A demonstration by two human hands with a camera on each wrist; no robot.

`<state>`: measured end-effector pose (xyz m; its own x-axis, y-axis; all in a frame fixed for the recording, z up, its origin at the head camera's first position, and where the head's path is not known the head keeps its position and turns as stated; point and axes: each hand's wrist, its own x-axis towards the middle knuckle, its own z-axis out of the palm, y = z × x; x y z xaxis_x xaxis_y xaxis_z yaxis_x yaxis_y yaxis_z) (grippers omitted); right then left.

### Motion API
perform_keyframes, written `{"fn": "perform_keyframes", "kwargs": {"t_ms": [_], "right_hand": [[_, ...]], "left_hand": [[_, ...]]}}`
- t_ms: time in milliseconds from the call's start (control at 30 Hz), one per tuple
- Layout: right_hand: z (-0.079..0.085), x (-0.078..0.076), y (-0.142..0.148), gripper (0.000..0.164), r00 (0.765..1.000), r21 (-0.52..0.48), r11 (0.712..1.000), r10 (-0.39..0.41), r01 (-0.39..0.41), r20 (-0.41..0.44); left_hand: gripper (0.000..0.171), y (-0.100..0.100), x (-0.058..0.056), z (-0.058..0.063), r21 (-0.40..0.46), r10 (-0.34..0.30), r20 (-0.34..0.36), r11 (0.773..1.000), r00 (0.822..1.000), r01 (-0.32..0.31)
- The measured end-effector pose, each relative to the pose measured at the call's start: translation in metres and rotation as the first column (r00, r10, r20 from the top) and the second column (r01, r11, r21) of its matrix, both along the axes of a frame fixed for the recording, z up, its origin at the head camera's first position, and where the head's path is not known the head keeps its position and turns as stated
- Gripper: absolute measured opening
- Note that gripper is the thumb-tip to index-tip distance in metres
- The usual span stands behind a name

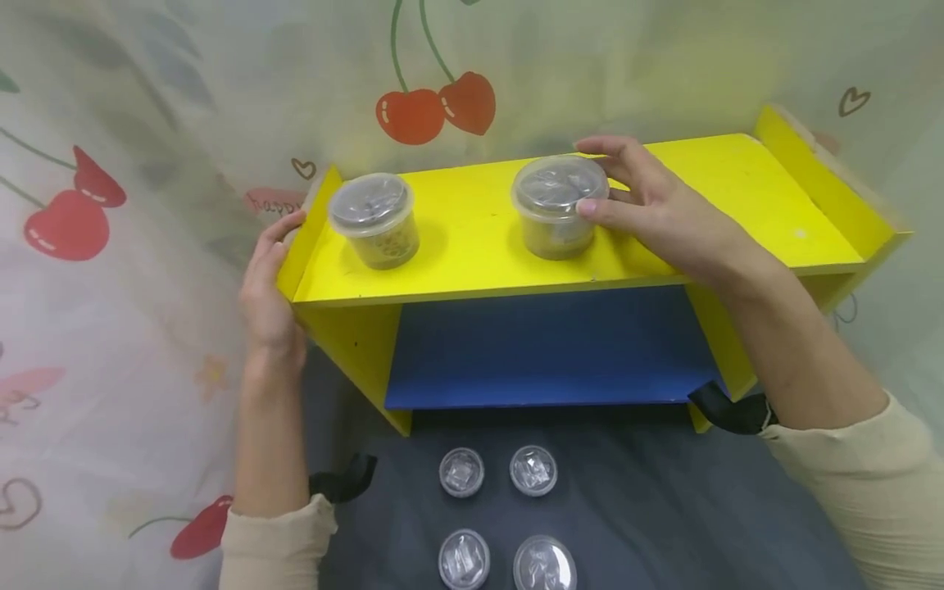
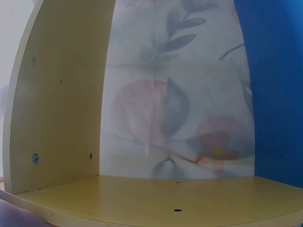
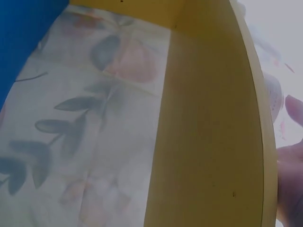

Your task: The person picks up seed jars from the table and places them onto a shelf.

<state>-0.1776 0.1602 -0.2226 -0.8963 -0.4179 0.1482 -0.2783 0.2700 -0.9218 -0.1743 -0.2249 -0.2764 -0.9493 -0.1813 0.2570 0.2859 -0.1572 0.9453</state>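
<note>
On the yellow top board of a shelf unit (image 1: 472, 221), two lidded clear plastic tubs stand upright. My right hand (image 1: 649, 201) is at the right side of one tub (image 1: 556, 217), thumb overlapping the front of its lid rim. The index finger reaches out behind that lid, fairly straight. In the right wrist view a narrow gap shows between a fingertip (image 3: 293, 109) and the tub (image 3: 273, 97). My left hand (image 1: 269, 287) rests against the raised left end of the shelf, beside the other tub (image 1: 374, 221); some of its fingers are hidden behind the panel.
Below the top board sits a blue inner panel (image 1: 546, 348). Several more lidded tubs, including a nearer one (image 1: 464, 560), stand on the dark cloth (image 1: 627, 500) in front. A cherry-printed curtain (image 1: 546, 49) hangs behind and to the left. The right end panel (image 1: 829, 184) rises above the board.
</note>
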Motion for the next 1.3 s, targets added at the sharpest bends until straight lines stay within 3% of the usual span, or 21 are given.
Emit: {"fn": "perform_keyframes", "kwargs": {"t_ms": [400,700,867,1100,1300], "right_hand": [[-0.001,-0.004,0.004,0.058,0.995,0.064,0.996,-0.056,0.061,-0.088],[0.001,-0.007,0.014,0.062,0.999,0.049,0.998,-0.024,0.026,-0.047],[0.001,-0.006,0.015,0.064,0.997,0.050,0.998,-0.034,0.037,-0.067],[-0.004,0.005,0.017,0.071,0.985,0.081,0.991,-0.097,0.109,-0.139],[-0.007,0.017,0.021,0.075,0.979,0.052,0.990,-0.120,0.130,-0.165]], "left_hand": [[0.039,0.006,-0.002,0.002,-0.030,0.014,-0.008,0.999,1.000,-0.015],[0.040,0.016,-0.006,0.004,-0.051,0.009,0.005,0.999,1.000,-0.008],[0.040,0.020,-0.008,0.005,-0.049,0.010,0.002,0.999,1.000,-0.010],[0.040,0.021,-0.009,0.003,-0.032,0.004,-0.009,0.999,1.000,-0.004],[0.041,0.021,-0.010,0.001,-0.049,0.009,-0.005,0.999,1.000,-0.009]]}}
